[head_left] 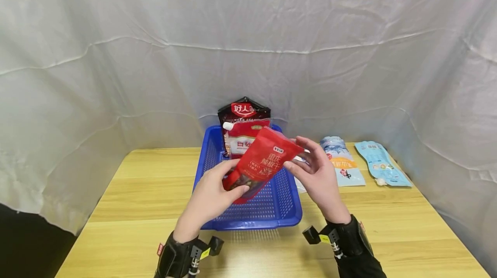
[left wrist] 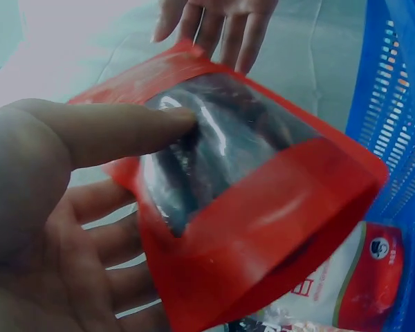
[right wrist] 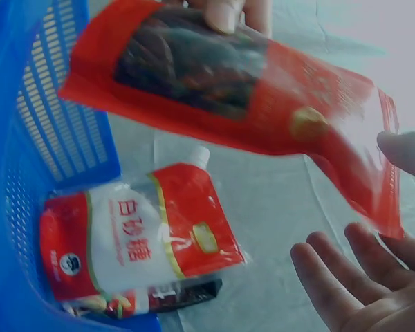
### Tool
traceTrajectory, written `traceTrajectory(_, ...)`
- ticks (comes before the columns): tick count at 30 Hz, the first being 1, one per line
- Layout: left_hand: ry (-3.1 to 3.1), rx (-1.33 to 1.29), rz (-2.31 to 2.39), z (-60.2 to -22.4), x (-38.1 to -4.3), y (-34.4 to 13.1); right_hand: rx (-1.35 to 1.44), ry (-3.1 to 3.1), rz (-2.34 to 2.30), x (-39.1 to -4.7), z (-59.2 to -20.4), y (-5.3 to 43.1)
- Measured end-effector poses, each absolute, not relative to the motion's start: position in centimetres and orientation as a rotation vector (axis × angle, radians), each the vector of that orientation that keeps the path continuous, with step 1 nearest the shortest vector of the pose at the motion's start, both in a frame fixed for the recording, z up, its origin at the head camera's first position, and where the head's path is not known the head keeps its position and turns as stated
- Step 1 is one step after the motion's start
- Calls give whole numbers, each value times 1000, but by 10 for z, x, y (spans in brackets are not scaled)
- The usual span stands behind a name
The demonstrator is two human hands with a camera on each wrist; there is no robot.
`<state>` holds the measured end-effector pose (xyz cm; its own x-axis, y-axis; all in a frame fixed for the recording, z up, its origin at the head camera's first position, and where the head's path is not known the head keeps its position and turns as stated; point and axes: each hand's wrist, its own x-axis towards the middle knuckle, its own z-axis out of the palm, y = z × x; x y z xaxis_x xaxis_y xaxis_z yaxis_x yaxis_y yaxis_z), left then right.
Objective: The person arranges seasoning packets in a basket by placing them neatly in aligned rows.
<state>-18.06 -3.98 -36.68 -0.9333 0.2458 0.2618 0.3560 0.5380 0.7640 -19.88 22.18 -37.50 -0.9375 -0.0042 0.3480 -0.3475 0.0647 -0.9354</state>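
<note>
My left hand (head_left: 209, 194) holds a red pouch of dried chillies (head_left: 268, 153) above the blue basket (head_left: 289, 222), its thumb across the clear window and the other fingers behind. The pouch is tilted, its top toward the right. At that top end is my right hand (head_left: 320, 176), the thumb at the pouch's edge and the fingers spread apart, as the right wrist view shows. Inside the basket, a red and white spouted pouch of white sugar (right wrist: 135, 238) stands at the back. Behind it leans a black packet with a red label (head_left: 243, 109).
On the wooden table (head_left: 136, 209), right of the basket, lie a blue, white and orange pouch (head_left: 343, 161) and a light blue spouted pouch (head_left: 382, 163). Another clear or white packet is partly hidden behind my right hand. Grey cloth (head_left: 248, 71) hangs behind and at both sides.
</note>
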Motion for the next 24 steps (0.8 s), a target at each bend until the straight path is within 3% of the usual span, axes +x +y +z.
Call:
traceTrajectory(14,-2800,-679,-1198,-365,-180,-47,588,-2347,1763,-198,-379,232)
traceTrajectory(24,-2809,-685,-1238,-366,-183,-52,609,-2300,1703,-205,-377,225)
